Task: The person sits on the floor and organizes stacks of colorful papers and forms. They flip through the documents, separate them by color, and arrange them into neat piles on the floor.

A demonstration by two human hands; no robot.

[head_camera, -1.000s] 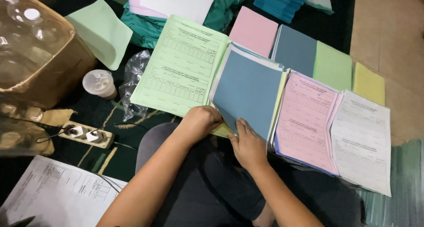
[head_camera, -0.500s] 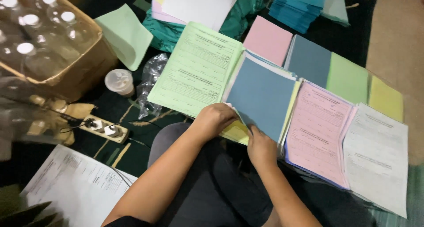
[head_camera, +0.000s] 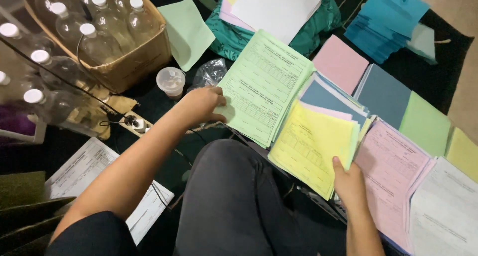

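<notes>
My right hand (head_camera: pixel 350 185) pinches the lower right corner of a yellow printed form (head_camera: pixel 312 145), thumb on top and fingers curled beneath, lifting it off a fanned stack of blue and pink sheets (head_camera: pixel 331 97) that lies on the dark floor mat (head_camera: pixel 438 84) ahead of my knee. My left hand (head_camera: pixel 201 105) rests with fingers loosely bent on the left edge of the green form stack (head_camera: pixel 262 89), which lies just beside the yellow sheet, overlapping the fanned stack's left side. To the right, a pink form pile (head_camera: pixel 393 171) touches the yellow sheet's edge, with a white form pile (head_camera: pixel 445 211) at the mat's lower right corner. Behind them runs a row of plain coloured paper: pink (head_camera: pixel 341 63), grey-blue (head_camera: pixel 383 94), green (head_camera: pixel 425 124), yellow (head_camera: pixel 465 151). At the far edge, white sheets (head_camera: pixel 276 9) lie on a teal cloth (head_camera: pixel 308 34), near a stack of blue folders (head_camera: pixel 386 24). At the left edge sit a small plastic cup (head_camera: pixel 171 81), crumpled clear plastic (head_camera: pixel 209 72) and a cardboard box (head_camera: pixel 137 62) of capped clear bottles (head_camera: pixel 97 39).
</notes>
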